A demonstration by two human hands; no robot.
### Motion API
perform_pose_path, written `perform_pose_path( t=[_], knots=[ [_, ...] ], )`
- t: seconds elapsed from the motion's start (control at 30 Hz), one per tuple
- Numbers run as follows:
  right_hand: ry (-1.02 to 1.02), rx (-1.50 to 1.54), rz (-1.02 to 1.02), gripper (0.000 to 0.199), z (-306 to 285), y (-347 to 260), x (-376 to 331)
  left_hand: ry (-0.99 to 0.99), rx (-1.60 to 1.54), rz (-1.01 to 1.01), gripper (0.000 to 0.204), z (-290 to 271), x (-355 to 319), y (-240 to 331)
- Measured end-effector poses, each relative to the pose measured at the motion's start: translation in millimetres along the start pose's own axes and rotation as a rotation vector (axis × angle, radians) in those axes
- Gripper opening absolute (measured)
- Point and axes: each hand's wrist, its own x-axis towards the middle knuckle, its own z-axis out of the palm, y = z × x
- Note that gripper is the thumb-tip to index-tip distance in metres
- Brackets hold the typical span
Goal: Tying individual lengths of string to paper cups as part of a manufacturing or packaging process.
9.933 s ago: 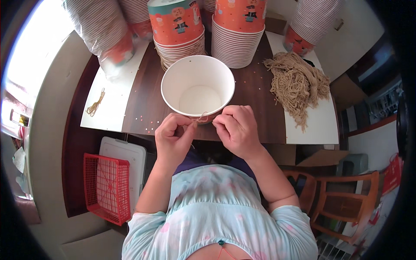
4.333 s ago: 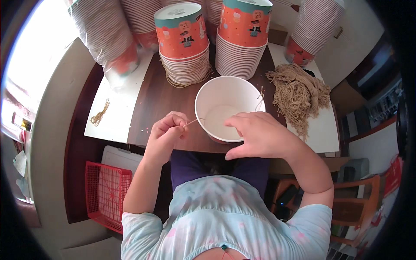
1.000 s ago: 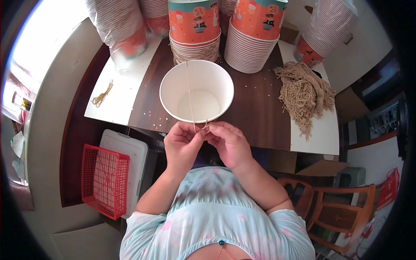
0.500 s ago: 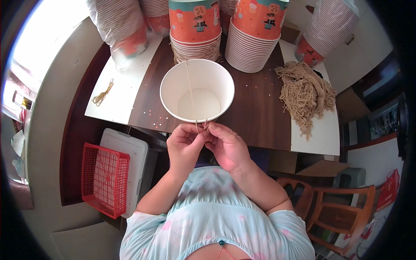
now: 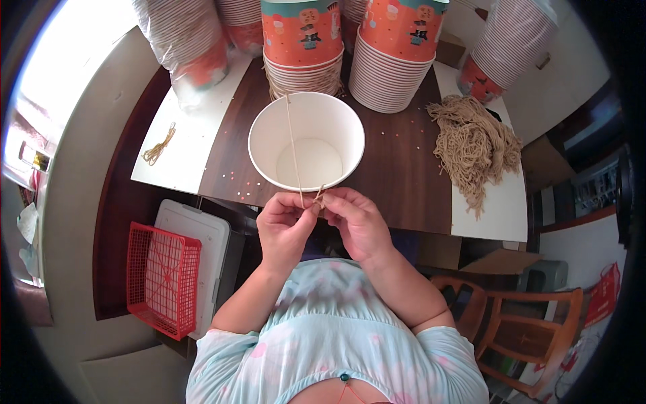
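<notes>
A white paper bucket point(image 5: 311, 156) stands mouth up at the table's near side, its inside showing. One tan string point(image 5: 294, 145) crosses its mouth from the far rim to the near rim, where it runs into my fingers. My left hand point(image 5: 286, 225) pinches the string at the near rim with thumb and forefinger. Close beside it, fingertips nearly meeting, my right hand point(image 5: 360, 222) also pinches the string, and a short end sticks up between the two hands. The exact twist of string at the fingertips is too small to make out.
Stacked orange buckets point(image 5: 306, 34) and a second stack point(image 5: 400, 40) stand behind. A heap of tan strings point(image 5: 474, 145) lies at the right, a small string bundle point(image 5: 159, 143) at the left. Below the table are a red basket point(image 5: 165, 279) and a wooden chair point(image 5: 531, 330).
My fingers have shifted slightly at the near rim, my right hand opening its grip a little wider below. The string across the bucket has moved slightly left.
</notes>
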Motion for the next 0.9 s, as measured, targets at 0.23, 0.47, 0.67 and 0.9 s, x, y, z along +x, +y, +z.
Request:
perform_pose_path(
  t=[0.23, 0.47, 0.67, 0.9],
  knots=[
    [-0.058, 0.207, 0.173, 0.011, -8.3, 1.3, 3.2, -0.034, 0.165, 0.027, 0.011, -6.8, 1.2, -5.7],
    [0.048, 0.076, -0.018, 0.015, 7.7, 8.4, -1.2, -0.078, 0.227, 0.090, 0.010, -1.9, -1.2, -2.0],
    [0.070, 0.076, 0.073, 0.015, -4.8, 5.6, 3.0, -0.068, 0.323, 0.062, 0.008, -6.8, -0.8, -2.2],
    [-0.033, 0.096, 0.182, 0.019, -6.9, 3.2, 10.5, -0.132, 0.243, -0.095, 0.006, -11.0, 2.9, 9.3]
  ],
)
